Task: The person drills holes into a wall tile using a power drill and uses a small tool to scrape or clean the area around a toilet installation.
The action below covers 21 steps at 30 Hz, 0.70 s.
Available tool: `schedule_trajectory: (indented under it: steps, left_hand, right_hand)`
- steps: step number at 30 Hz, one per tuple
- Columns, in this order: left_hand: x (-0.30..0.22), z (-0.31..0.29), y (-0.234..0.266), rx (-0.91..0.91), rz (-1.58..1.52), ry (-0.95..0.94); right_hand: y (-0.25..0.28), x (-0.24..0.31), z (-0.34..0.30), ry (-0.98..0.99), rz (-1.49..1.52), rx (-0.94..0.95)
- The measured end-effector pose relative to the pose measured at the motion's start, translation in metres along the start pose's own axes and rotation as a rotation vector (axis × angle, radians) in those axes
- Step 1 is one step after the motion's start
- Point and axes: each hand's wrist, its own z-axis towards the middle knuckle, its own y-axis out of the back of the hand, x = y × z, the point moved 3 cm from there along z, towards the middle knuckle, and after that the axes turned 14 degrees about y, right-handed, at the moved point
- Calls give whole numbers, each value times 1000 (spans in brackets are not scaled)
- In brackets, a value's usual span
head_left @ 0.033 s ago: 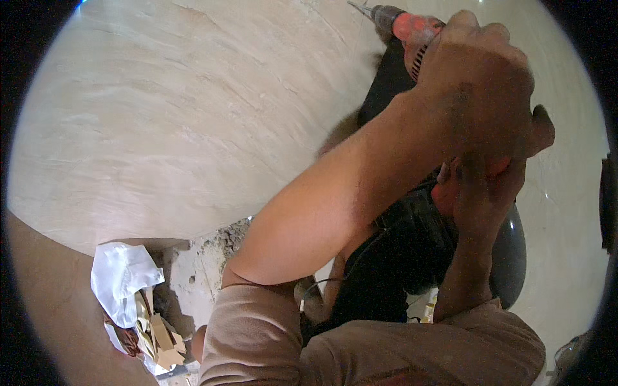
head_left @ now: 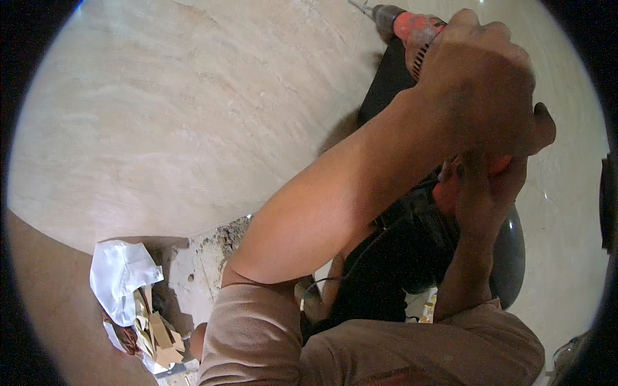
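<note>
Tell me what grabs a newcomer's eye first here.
The red power drill at the top, bit against the pale stone-like surface, gripped by the left hand on top. The right hand grips below it. At lower left lies crumpled white paper among scraps.

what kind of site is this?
Likely a building under renovation or construction. Both hands, left hand and right hand, grip a red power drill aimed at a beige stone-like slab. Below lie rough broken mortar and a heap of crumpled packaging scraps.
</note>
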Motion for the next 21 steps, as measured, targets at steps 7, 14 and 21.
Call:
schedule_trajectory:
  steps: [7,14,21]
  left_hand:
    - [4,1,2,-31,29,-44]
    - [-3,-1,2,156,47,-112]
    - [-1,-1,3,115,37,-45]
  right_hand:
    - [0,-6,-2,-7,-94,-3]
    - [-1,-8,-9,78,-12,-29]
    - [-5,1,-4,38,1,-32]
